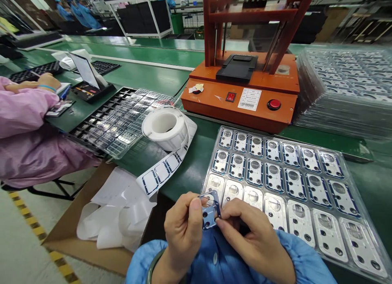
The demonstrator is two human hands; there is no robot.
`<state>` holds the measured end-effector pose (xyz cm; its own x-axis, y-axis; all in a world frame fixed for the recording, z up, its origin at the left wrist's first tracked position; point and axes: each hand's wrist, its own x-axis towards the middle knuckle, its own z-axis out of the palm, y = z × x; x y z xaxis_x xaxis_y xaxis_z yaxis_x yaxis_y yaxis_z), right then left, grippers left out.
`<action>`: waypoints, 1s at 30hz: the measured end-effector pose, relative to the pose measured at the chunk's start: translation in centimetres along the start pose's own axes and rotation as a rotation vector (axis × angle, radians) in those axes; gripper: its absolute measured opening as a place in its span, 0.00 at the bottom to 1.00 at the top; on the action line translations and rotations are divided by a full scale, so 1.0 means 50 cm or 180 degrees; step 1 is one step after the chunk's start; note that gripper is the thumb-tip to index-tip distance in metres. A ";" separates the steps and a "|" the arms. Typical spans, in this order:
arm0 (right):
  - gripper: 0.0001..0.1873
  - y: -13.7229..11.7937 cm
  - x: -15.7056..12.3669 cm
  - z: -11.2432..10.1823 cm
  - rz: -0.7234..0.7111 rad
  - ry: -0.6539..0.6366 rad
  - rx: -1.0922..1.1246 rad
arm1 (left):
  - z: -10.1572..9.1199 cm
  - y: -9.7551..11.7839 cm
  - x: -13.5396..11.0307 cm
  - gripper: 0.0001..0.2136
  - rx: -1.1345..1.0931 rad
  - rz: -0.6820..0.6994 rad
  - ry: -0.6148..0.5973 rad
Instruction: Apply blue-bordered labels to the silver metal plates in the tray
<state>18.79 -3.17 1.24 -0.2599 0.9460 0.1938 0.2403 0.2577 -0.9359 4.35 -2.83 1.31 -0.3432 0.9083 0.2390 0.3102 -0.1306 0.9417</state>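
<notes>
Tray (345, 169) nr part (210, 212), press (241, 92) behind

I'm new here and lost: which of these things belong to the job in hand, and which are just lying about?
In use: small blue-edged plate, pinched by left hand and right hand; clear tray of like plates; probably label roll.
Lying about: orange press; stack of clear trays; black tray.

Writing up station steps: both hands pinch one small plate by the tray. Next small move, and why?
Probably press the blue-edged label flat on the plate with the thumb of the left hand, the right hand steadying. The plate shows blue; in the tray far rows are blue-edged, near rows bare.
</notes>
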 end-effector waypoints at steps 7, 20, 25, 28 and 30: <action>0.01 -0.006 -0.002 0.000 -0.0217 0.0106 -0.0127 | 0.005 0.006 -0.004 0.12 0.0118 -0.0007 0.0151; 0.09 0.011 -0.009 0.004 -0.1316 0.0673 -0.0882 | -0.012 -0.024 0.003 0.08 0.0750 0.0910 -0.0070; 0.14 0.023 -0.020 0.011 -0.1508 0.0992 -0.1168 | -0.012 -0.018 0.002 0.08 0.0746 0.0883 -0.0098; 0.17 0.025 -0.028 0.016 -0.1152 0.1295 -0.0962 | -0.011 -0.015 0.003 0.09 0.0706 0.0824 -0.0016; 0.15 0.021 -0.028 0.017 -0.0890 0.1211 -0.0788 | -0.010 -0.016 0.004 0.10 0.0652 0.0711 0.0011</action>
<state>18.60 -4.38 -0.23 0.0008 0.8272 0.5619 0.4357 0.5055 -0.7447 3.58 -2.75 0.73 -0.2492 0.8648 0.4358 0.5506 -0.2437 0.7984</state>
